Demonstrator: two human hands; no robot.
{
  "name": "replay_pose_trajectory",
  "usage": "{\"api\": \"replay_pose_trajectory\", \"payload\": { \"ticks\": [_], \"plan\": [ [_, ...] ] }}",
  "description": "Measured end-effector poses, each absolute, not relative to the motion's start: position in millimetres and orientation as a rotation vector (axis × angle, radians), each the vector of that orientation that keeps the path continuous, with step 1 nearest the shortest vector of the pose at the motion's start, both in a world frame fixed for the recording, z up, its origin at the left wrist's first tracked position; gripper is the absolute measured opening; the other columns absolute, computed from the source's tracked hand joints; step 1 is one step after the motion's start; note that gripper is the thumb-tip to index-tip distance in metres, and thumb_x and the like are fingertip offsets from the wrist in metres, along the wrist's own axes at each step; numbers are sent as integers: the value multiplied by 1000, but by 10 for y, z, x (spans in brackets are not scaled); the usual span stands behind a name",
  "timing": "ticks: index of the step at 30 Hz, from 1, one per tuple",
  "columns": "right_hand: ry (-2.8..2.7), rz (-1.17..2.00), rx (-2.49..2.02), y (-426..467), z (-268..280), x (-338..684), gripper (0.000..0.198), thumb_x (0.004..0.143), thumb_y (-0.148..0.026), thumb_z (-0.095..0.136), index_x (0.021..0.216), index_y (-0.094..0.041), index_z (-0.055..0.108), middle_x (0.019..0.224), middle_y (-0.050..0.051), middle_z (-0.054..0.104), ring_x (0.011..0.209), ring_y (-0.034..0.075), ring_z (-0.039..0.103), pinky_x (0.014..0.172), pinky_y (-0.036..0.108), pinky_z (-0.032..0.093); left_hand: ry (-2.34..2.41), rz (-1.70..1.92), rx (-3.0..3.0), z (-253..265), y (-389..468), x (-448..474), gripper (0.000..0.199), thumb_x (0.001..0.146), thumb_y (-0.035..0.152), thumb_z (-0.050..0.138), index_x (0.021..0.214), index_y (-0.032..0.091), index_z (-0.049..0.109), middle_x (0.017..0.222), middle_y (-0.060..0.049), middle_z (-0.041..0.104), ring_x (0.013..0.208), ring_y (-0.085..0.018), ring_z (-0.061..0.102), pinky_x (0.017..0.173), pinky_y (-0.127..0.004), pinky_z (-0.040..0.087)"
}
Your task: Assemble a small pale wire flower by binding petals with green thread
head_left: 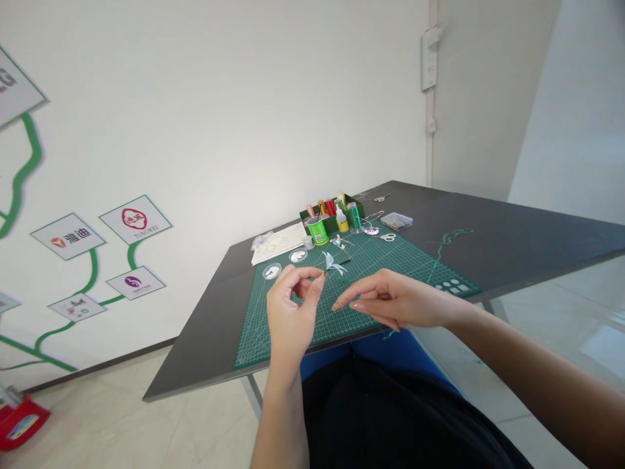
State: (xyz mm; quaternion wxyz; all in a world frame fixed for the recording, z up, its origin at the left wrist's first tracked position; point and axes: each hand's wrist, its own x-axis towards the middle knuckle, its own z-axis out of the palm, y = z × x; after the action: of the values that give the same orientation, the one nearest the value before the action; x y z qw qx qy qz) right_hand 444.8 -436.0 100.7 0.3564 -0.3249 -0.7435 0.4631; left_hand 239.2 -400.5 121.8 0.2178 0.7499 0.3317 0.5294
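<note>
Left hand [295, 303], grip pinched on a pale-blue flower [333, 263] above the green mat [258, 326]; right hand [383, 296], grip half-curled, contents unclear; stem work, we judge, next needing steadiness.

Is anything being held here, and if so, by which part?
The left grip pinches a pale blue flower-like piece by its near, apparently stem-like end, between thumb and fingertip. The right grip shows nothing held.

A gap between the left hand [293, 306] and right hand [385, 299] shows green cutting mat [258, 329], a pale-blue flower [333, 264] jutting at its far end. Beyond, 2 round dishes [272, 271], a green can [318, 232] and scissors [387, 237] obstruct; a hand could pass along the left strip of the dark table [215, 326].
</note>
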Motion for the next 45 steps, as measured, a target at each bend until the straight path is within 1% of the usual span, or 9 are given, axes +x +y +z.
{"api": "replay_pose_trajectory", "payload": {
  "ticks": [5,10,21,24,28,31,34,39,45],
  "plan": [
    [-1855,1158,-881,-4455,977,4455,42,99,-38,53,127,-11,69,43,-8,46,36,6,37,39,17,29,734,1339,1705,1123,-3898,2419,17,77,33,78,84,17,76,62,2,52,56,-9,43,55,-23,36],
    [-1602,1361,-759,-4416,760,4443,46,97,-37,58,134,-10,63,41,-8,45,33,6,32,38,19,25,659,1299,1397,1060,-3811,2474,27,65,35,85,82,16,75,72,-2,67,55,-7,42,51,-22,32],
    [-892,1479,-513,-4368,168,4327,33,86,-32,69,117,-22,72,38,-11,26,33,5,13,37,20,18,631,1402,1234,954,-3777,2531,26,63,32,86,82,16,77,70,-2,66,56,-7,44,53,-22,36],
    [-899,1435,-693,-4357,99,4394,44,86,-36,69,126,-20,67,46,-7,45,34,5,22,35,21,17,659,1433,1280,985,-3800,2526,26,65,34,85,81,16,76,68,-2,64,56,-7,43,51,-21,33],
    [-950,1214,-1038,-4320,31,4543,62,82,-48,72,136,-20,57,99,12,74,42,8,47,32,20,21,690,1487,1394,1032,-3840,2489,22,69,35,83,79,17,76,59,2,51,55,-8,41,53,-22,35],
    [-985,935,-1182,-4327,55,4618,68,81,-53,72,139,-24,54,129,16,66,46,9,57,32,21,29,720,1522,1517,1041,-3875,2450,18,76,35,78,82,18,77,64,1,52,58,-9,44,56,-23,39],
    [-1063,839,-1165,-4397,201,4571,60,86,-50,67,139,-25,54,141,17,59,51,10,61,33,22,33,764,1542,1662,1037,-3918,2421,13,81,30,74,83,18,78,70,-1,55,61,-11,48,58,-25,41],
    [-1223,930,-1040,-4532,504,4275,46,93,-42,63,136,-28,56,146,17,55,53,10,62,34,23,34,831,1573,1816,1045,-4003,2398,11,84,26,69,81,18,76,68,-1,57,60,-12,51,58,-25,43],
    [-1352,1083,-921,-4505,638,3983,48,91,-40,66,137,-30,58,141,16,59,58,13,66,35,22,36,885,1558,1895,1021,-4053,2354,12,88,25,66,84,18,75,68,-1,58,60,-11,51,58,-25,42]
  ]
}}
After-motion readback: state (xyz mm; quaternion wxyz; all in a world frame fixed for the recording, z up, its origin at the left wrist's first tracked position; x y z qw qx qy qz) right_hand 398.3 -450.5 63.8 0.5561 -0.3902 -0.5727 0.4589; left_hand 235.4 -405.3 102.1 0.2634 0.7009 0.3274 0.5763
